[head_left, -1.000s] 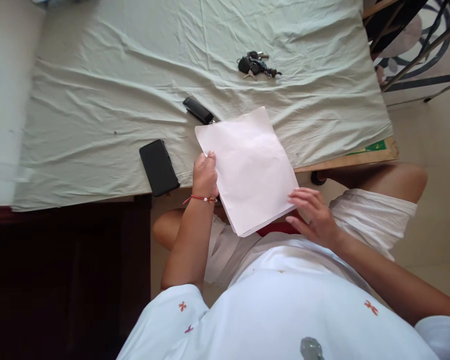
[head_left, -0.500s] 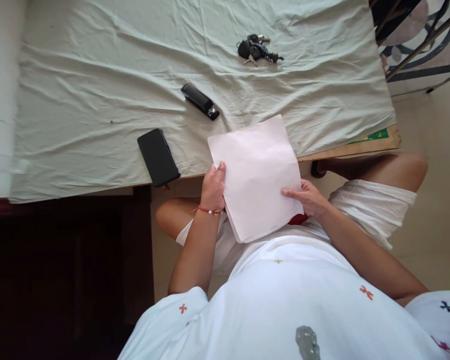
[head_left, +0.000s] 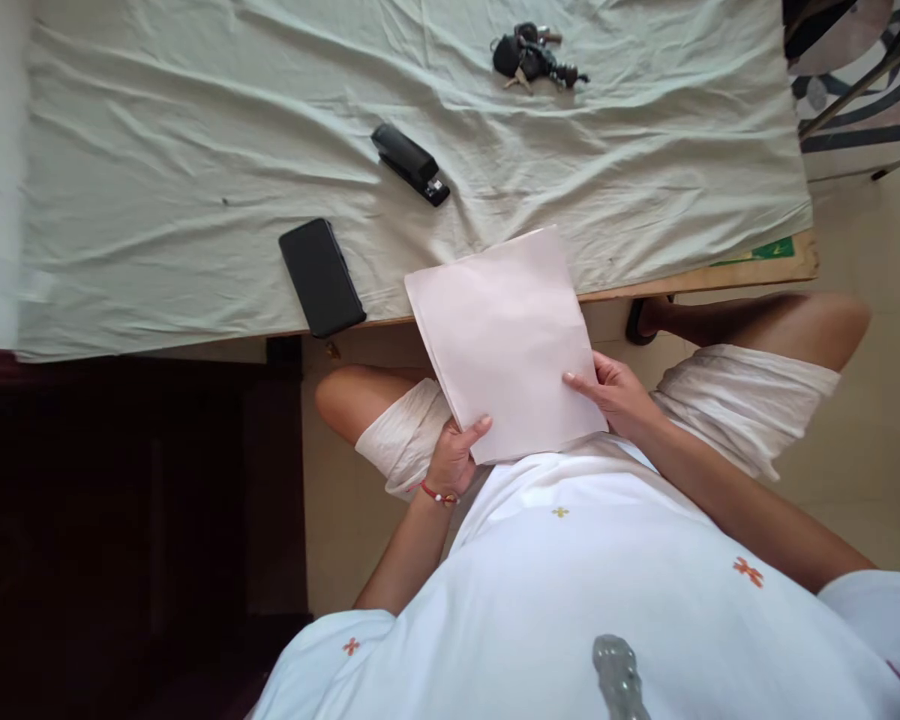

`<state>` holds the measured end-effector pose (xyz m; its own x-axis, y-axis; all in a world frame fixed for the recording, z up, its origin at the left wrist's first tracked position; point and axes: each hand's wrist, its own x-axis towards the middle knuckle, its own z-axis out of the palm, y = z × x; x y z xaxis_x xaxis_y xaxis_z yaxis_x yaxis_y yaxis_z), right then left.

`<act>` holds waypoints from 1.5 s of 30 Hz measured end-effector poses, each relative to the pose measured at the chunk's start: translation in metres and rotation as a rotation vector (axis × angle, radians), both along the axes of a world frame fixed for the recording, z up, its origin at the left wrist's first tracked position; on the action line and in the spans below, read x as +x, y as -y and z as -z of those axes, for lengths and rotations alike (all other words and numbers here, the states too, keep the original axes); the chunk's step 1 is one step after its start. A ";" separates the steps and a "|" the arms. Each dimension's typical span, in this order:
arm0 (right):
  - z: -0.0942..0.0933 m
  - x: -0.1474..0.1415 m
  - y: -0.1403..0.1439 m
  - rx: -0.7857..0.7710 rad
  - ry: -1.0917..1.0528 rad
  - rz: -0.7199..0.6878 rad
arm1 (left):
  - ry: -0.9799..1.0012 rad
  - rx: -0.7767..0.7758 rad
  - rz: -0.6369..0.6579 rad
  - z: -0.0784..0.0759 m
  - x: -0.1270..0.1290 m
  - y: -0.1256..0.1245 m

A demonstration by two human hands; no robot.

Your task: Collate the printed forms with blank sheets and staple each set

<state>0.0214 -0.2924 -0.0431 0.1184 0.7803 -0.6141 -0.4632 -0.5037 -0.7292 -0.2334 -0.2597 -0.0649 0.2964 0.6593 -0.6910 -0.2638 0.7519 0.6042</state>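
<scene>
A stack of blank, pale pinkish-white paper sheets (head_left: 506,340) is held over my lap, its far edge reaching over the table's front edge. My left hand (head_left: 456,455) grips the near left corner, thumb on top and fingers hidden beneath. On the right side, my right hand (head_left: 611,393) pinches the lower edge, thumb on top and the other fingers mostly under the sheets. Beyond the paper a black stapler (head_left: 411,165) lies on the cloth. To its lower left, at the table edge, rests a black phone (head_left: 322,277).
A pale green, wrinkled cloth (head_left: 195,200) covers the table. A bunch of keys (head_left: 536,58) lies toward the far side. Bare wooden edge (head_left: 787,262) shows at the front right. Dark furniture (head_left: 135,530) stands at the lower left; metal chair legs (head_left: 855,90) are at the upper right.
My left hand has slid down the left side of the sheets to the near corner. My right hand keeps its hold. The view has shifted slightly, so the table things appear higher.
</scene>
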 end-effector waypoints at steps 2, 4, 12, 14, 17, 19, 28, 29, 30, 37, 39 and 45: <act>-0.004 0.007 0.000 0.000 0.015 -0.040 | -0.017 -0.009 -0.017 0.005 -0.001 0.001; -0.004 0.013 0.002 -0.010 0.025 -0.064 | -0.012 -0.030 -0.010 0.010 -0.002 0.001; 0.016 0.015 0.028 -0.078 -0.025 -0.171 | -0.091 -0.023 0.108 0.016 -0.002 0.035; 0.014 0.012 0.028 -0.074 -0.018 -0.164 | -0.088 -0.013 0.088 0.011 -0.001 0.031; 0.005 0.009 0.018 -0.045 -0.006 -0.130 | -0.044 0.042 0.035 -0.001 0.001 0.013; -0.002 0.008 0.012 -0.036 -0.005 -0.119 | -0.019 0.063 0.022 -0.008 0.002 0.003; 0.004 0.020 0.043 -0.176 -0.095 -0.220 | -0.056 -0.049 0.188 0.004 -0.007 0.040; 0.005 0.020 0.044 -0.175 -0.106 -0.218 | -0.034 -0.073 0.115 0.005 -0.006 0.039; 0.006 0.020 0.043 -0.173 -0.117 -0.218 | -0.005 -0.096 0.024 0.004 -0.005 0.035; 0.001 0.022 0.026 -0.162 -0.167 -0.317 | 0.038 -0.155 -0.103 -0.007 0.010 -0.002; 0.000 0.025 0.021 -0.138 -0.153 -0.281 | 0.022 -0.116 -0.082 -0.008 0.012 0.000; 0.001 0.014 0.013 -0.129 -0.128 -0.180 | 0.012 -0.082 -0.046 -0.007 0.017 0.009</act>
